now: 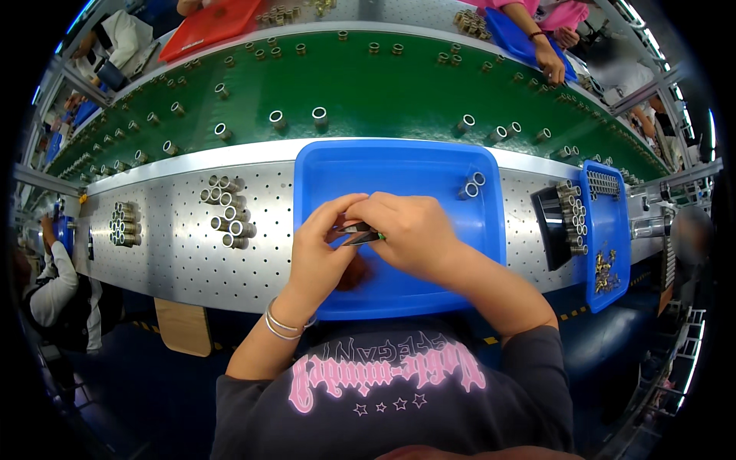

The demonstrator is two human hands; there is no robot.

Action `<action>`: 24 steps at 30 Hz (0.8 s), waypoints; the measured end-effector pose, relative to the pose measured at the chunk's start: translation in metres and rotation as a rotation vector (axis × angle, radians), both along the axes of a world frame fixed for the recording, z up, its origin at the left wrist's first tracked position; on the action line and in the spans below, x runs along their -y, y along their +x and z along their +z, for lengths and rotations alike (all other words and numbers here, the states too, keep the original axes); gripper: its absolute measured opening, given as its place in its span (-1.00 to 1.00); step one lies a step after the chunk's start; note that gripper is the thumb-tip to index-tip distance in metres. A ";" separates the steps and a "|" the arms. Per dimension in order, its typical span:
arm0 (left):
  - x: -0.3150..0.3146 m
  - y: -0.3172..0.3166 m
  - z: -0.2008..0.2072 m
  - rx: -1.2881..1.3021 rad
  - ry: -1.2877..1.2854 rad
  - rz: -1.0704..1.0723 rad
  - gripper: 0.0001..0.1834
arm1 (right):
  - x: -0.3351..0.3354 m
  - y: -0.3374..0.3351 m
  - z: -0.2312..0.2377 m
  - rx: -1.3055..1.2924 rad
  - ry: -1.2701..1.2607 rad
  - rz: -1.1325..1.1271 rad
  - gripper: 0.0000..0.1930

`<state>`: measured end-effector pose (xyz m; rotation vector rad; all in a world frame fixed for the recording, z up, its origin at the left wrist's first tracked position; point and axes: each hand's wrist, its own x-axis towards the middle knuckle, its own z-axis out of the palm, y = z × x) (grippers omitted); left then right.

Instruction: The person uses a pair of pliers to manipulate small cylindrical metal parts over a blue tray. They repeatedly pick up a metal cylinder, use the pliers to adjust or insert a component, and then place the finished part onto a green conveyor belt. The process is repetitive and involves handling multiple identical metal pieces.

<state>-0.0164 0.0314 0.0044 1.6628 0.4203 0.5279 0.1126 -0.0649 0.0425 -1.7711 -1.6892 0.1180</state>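
Note:
Both my hands meet over the blue tray (399,307). My right hand (414,230) is closed round a small dark tool with two pointed jaws (362,238), which looks like pliers with a bit of green; its grip is hidden in my fingers. My left hand (318,241), with bangles at the wrist, is pinched close against the right fingertips, and what it holds is hidden. Below them in the tray lies a blurred reddish-brown patch (355,274) that I cannot make out. Two short metal tubes (469,189) stand in the tray's far right corner.
A green conveyor belt (368,84) carrying scattered metal tubes runs beyond the perforated metal bench (268,268). Tube groups (228,211) stand left of the tray. At right are a black holder (550,226) and a blue tray of brass-coloured parts (606,295). A co-worker's hand (550,63) reaches over the belt.

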 end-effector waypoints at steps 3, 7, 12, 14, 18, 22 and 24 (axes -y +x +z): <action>0.002 -0.003 0.002 0.077 -0.280 -0.008 -0.56 | 0.000 0.001 -0.004 -0.316 -0.052 0.039 -0.83; -0.001 -0.008 0.006 0.162 -0.827 -0.015 -0.57 | 0.017 0.011 0.005 -0.877 -0.236 -0.015 -0.88; 0.000 -0.004 0.006 0.198 -0.982 -0.026 -0.54 | 0.027 0.014 -0.002 -0.971 -0.168 -0.071 -0.88; 0.001 -0.002 0.004 0.198 -0.976 -0.021 -0.54 | 0.029 0.012 0.003 -0.921 -0.195 -0.065 -0.89; 0.001 -0.001 0.002 0.178 -0.976 0.002 -0.52 | 0.036 0.016 0.001 -0.790 -0.262 -0.094 -0.92; 0.002 0.000 0.006 0.120 -0.807 0.030 -0.50 | 0.036 0.016 -0.010 -0.416 0.004 -0.155 -0.86; 0.003 0.001 0.004 0.103 -0.638 0.018 -0.47 | 0.031 0.012 -0.004 -0.275 0.102 -0.193 -0.79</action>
